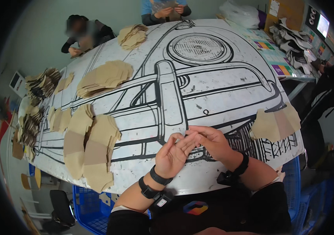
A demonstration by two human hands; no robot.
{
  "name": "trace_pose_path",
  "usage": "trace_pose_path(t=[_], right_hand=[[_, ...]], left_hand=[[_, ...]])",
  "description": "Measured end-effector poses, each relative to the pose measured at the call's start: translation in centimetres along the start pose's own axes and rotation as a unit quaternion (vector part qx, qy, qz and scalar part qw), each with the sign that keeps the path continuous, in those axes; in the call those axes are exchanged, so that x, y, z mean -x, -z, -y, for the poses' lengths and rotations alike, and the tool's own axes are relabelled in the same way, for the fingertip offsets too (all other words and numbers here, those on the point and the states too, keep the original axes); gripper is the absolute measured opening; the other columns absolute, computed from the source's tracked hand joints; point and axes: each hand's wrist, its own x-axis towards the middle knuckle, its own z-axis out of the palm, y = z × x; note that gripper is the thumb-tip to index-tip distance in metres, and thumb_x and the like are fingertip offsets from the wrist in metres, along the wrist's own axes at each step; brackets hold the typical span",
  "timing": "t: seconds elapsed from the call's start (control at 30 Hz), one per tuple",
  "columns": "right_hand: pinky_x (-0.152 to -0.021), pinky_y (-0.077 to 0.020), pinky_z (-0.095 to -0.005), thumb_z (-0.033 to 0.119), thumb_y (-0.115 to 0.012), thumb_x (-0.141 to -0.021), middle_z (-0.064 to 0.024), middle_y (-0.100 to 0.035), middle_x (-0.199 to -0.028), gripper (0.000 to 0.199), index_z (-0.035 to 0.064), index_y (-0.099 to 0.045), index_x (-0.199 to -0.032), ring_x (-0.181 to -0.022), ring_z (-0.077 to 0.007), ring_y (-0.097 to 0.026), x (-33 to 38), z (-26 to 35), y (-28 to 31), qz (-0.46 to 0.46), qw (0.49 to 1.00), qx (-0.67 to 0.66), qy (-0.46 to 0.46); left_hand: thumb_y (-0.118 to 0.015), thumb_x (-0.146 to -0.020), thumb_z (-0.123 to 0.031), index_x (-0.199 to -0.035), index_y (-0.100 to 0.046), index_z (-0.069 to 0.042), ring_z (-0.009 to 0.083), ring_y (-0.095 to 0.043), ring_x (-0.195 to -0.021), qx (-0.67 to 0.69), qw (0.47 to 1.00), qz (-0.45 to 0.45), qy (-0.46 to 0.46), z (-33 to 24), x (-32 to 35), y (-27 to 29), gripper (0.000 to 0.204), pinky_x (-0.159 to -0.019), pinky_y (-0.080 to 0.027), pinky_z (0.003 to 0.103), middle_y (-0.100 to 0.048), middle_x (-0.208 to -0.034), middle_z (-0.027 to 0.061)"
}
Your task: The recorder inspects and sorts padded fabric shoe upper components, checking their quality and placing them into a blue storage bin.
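Both hands meet above the near middle of the table, in front of me. My left hand (172, 155) is turned palm up, its fingers stretched out and slightly bent, with nothing visible on the palm. My right hand (215, 144) closes over the left fingertips with its thumb and forefinger; I cannot make out anything between them. To the right lies a flat tan fabric piece (261, 126) with a darker brown middle band (285, 124). Left of my hands, two stacks of similar fabric pieces (98, 156) (76, 137) lie side by side.
The white table (214, 180) bears a black line drawing of a car. More fabric stacks (106, 77) (132, 36) lie farther off, with darker bundles (42, 84) along the left edge. Blue crates (92, 211) stand below. Two people (87, 35) (165, 11) handle pieces across the table.
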Motion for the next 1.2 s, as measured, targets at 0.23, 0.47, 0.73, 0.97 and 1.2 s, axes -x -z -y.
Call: trace_pose_path(t=[0.23, 0.47, 0.73, 0.97, 1.2], right_hand=[[-0.082, -0.0503, -0.0222, 0.008, -0.045, -0.100, -0.0110, -0.064, -0.113, 0.037, -0.0027, -0.044, -0.135, -0.096, -0.0138, -0.063, 0.1, 0.6, -0.1, 0.053, 0.998, -0.031, 0.018], [-0.067, -0.0509, -0.0212, 0.017, -0.045, -0.101, -0.0076, -0.066, -0.094, 0.026, -0.0023, -0.059, -0.112, -0.078, -0.0104, -0.062, 0.1, -0.5, 0.3, -0.005, 0.999, -0.045, -0.016], [-0.071, -0.0464, -0.0235, 0.020, -0.053, -0.097, -0.0043, -0.065, -0.090, 0.029, -0.0009, -0.062, -0.116, -0.077, -0.0082, -0.056, -0.6, -1.2, 1.9, -0.029, 0.999, -0.023, 0.028], [-0.058, -0.0462, -0.0211, 0.011, -0.052, -0.097, -0.0121, -0.062, -0.114, 0.042, -0.0002, -0.041, -0.136, -0.076, -0.0102, -0.062, 0.3, -0.7, -0.2, 0.054, 0.987, -0.124, -0.086], [-0.046, -0.0373, -0.0166, 0.035, -0.039, -0.102, -0.0081, -0.061, -0.101, 0.033, 0.0047, -0.051, -0.110, -0.066, -0.0063, -0.054, 1.0, -0.9, -1.4, 0.002, 0.972, -0.144, -0.184]], left_hand=[[-0.024, -0.101, -0.031, -0.123, -0.043, -0.009, 0.0305, -0.033, -0.137, 0.017, 0.999, 0.023, 0.029, 0.9, 0.9, 0.5, 0.036, -0.114, -0.018, 0.045, -0.036, -0.146, 0.0208], [-0.024, -0.100, -0.041, -0.145, -0.027, -0.010, 0.0280, -0.022, -0.142, -0.071, 0.991, 0.098, 0.054, 1.0, 0.6, 1.0, 0.055, -0.117, -0.011, 0.046, -0.027, -0.153, 0.0114], [-0.029, -0.099, -0.047, -0.145, -0.026, -0.005, 0.0313, -0.034, -0.135, -0.288, 0.953, 0.067, 0.058, 0.1, 0.7, 0.0, 0.063, -0.112, -0.023, 0.043, -0.031, -0.148, 0.0216], [-0.028, -0.098, -0.052, -0.150, 0.007, -0.005, 0.0203, -0.048, -0.089, -0.471, 0.865, 0.098, 0.141, -1.3, 0.8, -0.6, 0.078, -0.083, -0.040, 0.033, -0.047, -0.116, 0.0155], [-0.035, -0.100, -0.025, -0.146, -0.002, 0.001, 0.0284, -0.053, -0.087, -0.527, 0.831, 0.120, 0.135, 0.2, 1.6, -0.1, 0.063, -0.080, -0.044, 0.035, -0.054, -0.099, 0.0167]])
